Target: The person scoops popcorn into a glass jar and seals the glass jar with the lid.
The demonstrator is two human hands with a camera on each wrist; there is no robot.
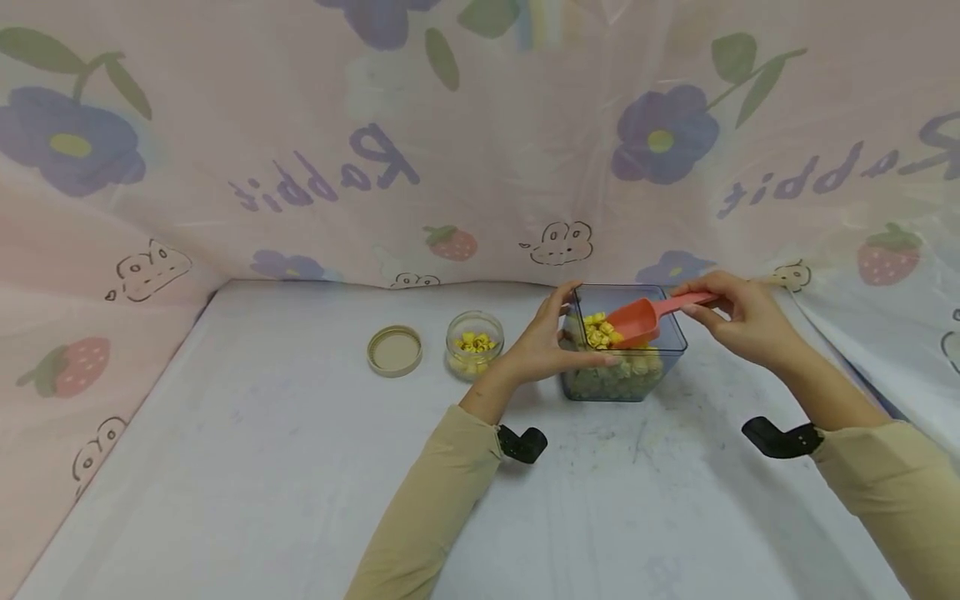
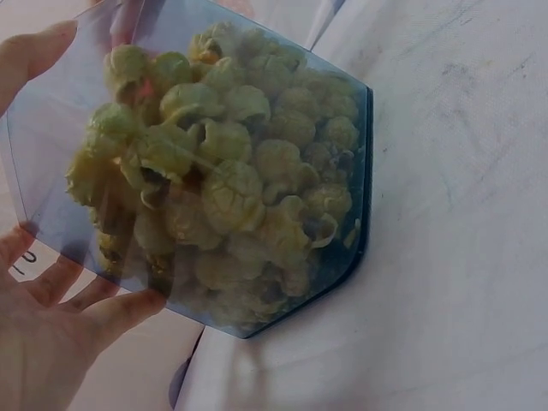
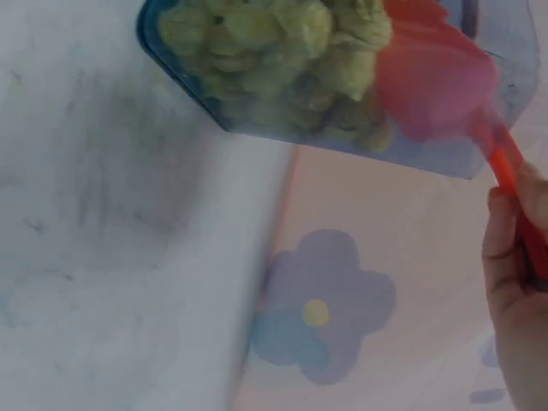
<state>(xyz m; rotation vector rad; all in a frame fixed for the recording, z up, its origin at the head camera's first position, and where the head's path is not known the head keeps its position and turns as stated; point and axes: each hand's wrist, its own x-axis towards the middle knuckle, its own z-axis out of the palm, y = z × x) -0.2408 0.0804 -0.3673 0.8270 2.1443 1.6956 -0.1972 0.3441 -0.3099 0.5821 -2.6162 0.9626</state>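
A clear bluish plastic container (image 1: 613, 385) of yellow popcorn (image 2: 231, 188) stands on the white table, right of centre in the head view. My left hand (image 1: 542, 343) grips its left side, thumb along the near wall and fingers round the far left corner. The right hand (image 1: 742, 318) pinches the handle of a red scoop (image 1: 636, 322) over the container's right rim. The scoop's bowl lies inside, its front edge against the popcorn. Through the clear wall, the right wrist view shows the red bowl (image 3: 432, 77) beside the popcorn.
Left of the container stands a small round glass jar (image 1: 475, 323) with some popcorn in it. A round gold-coloured lid (image 1: 394, 351) lies on the table (image 1: 300, 467) left of the jar. A printed curtain (image 1: 480, 167) hangs close behind the container.
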